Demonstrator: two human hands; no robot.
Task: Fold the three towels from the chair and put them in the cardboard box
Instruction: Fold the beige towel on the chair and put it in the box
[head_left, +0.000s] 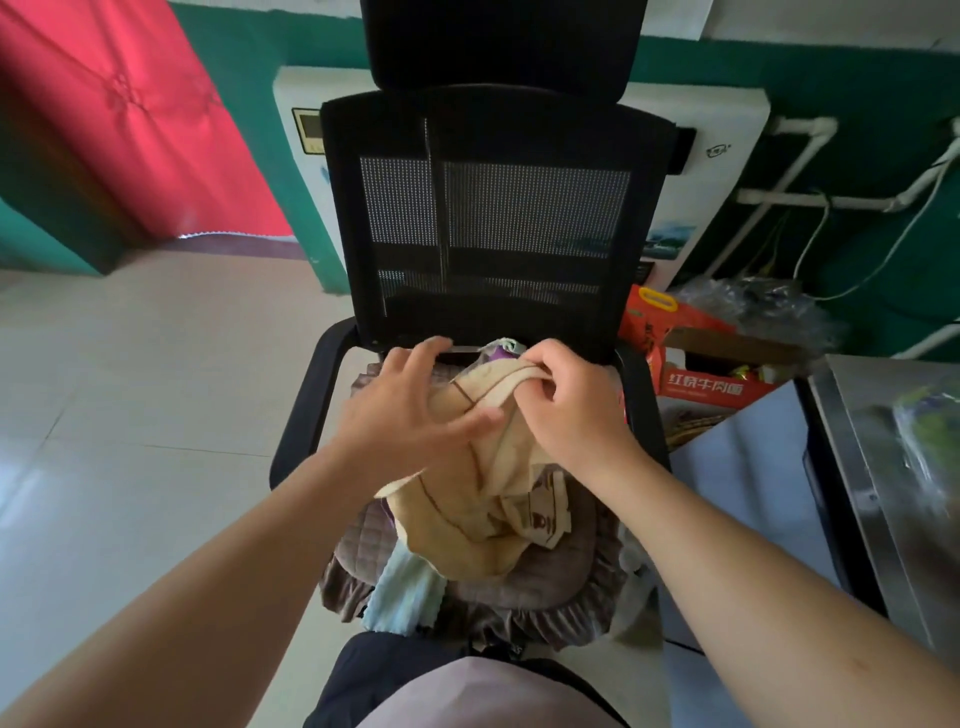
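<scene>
Two hands work over our black mesh chair (488, 218) on pale floor tiles (130, 395). Our right hand (576, 410) pinches the soft beige towel (483, 499); our left hand (410, 410) is spread wide.

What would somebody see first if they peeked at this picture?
Probably the two hands in the middle: the right hand pinches the top edge of a beige towel, lifting it over the seat, while the left hand spreads open against it. Behind them stands the tall black chair, and a bright red curtain glows at the upper left.
</scene>
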